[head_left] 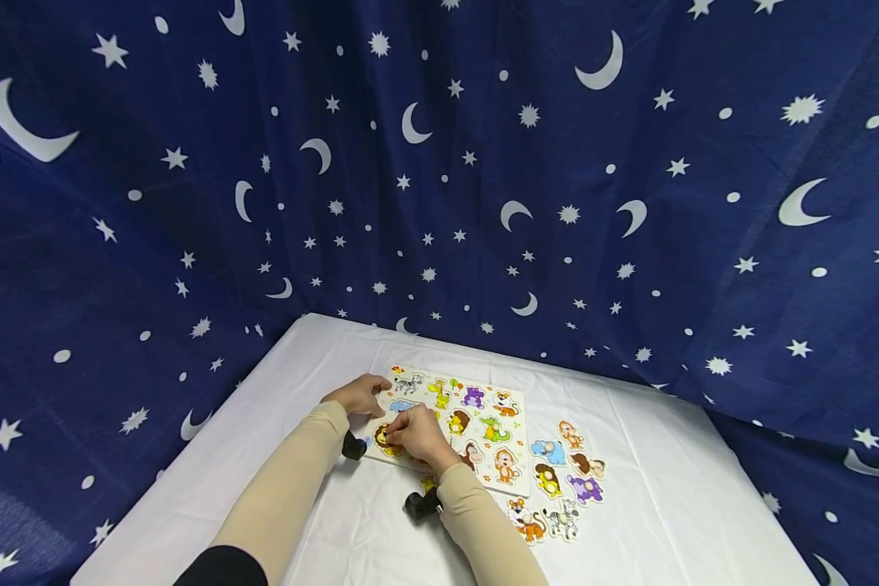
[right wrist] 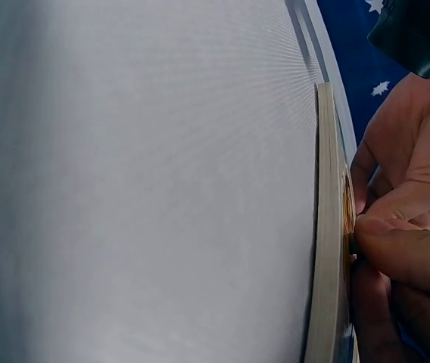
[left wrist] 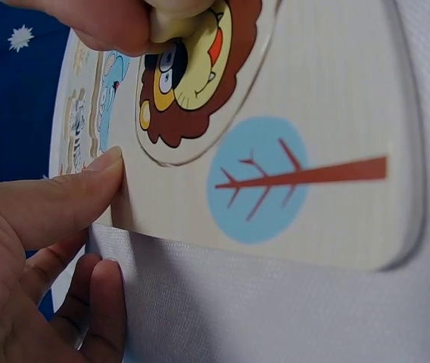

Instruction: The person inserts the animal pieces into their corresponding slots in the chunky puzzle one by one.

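Note:
A flat animal puzzle board (left wrist: 336,227) lies on the white cloth. At its near left corner, my right hand (head_left: 419,431) pinches the small knob of the lion puzzle piece (left wrist: 173,125), whose brown mane lies within the lion outline in the left wrist view. My left hand (head_left: 359,395) grips the board's left edge, thumb (left wrist: 86,189) on top and the other fingers curled beside and below the edge. From the right wrist camera the board (right wrist: 327,227) appears edge-on, with the right hand (right wrist: 408,257) against its face.
Right of the board lie several loose pieces, among them a blue hippo (head_left: 548,452), a purple animal (head_left: 584,488), a zebra (head_left: 562,521) and a tiger (head_left: 531,529). A yellow piece (head_left: 428,483) is partly hidden beside the right wrist. A starry blue curtain (head_left: 469,163) surrounds the table.

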Motion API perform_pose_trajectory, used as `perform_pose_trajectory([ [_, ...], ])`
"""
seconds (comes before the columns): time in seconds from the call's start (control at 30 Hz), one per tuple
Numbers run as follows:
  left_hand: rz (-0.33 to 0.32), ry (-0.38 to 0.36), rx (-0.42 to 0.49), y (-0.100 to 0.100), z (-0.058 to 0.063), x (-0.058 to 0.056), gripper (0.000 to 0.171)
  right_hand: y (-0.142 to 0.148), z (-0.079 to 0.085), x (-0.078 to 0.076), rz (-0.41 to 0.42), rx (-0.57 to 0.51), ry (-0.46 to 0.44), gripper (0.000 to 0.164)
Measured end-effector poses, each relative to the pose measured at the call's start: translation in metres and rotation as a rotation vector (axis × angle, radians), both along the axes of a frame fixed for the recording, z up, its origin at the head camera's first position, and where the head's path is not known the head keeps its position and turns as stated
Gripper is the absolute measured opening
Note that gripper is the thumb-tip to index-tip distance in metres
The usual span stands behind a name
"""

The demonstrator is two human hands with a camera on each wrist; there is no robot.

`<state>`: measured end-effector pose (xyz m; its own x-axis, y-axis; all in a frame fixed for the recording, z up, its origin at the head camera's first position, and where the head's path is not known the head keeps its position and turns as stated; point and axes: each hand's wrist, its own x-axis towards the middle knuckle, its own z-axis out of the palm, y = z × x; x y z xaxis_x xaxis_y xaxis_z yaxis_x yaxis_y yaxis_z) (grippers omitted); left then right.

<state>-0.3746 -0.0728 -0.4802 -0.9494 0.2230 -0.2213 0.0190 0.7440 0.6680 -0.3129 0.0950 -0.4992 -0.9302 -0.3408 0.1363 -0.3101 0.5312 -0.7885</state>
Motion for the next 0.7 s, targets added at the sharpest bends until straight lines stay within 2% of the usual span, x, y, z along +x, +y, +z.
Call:
perform_pose_trajectory([
  [0.4,0.013,-0.020,-0.002,-0.0016,-0.0009,0.0022,0.058,0.0006,0.0030,0.0042,0.016,0.017,-0.064,0.004],
  [0.7,-0.006,-0.016,0.021,-0.0020,-0.0003,-0.0014,0.060,0.0041,0.0083,0.0087,0.052,0.078,0.006,0.006],
])
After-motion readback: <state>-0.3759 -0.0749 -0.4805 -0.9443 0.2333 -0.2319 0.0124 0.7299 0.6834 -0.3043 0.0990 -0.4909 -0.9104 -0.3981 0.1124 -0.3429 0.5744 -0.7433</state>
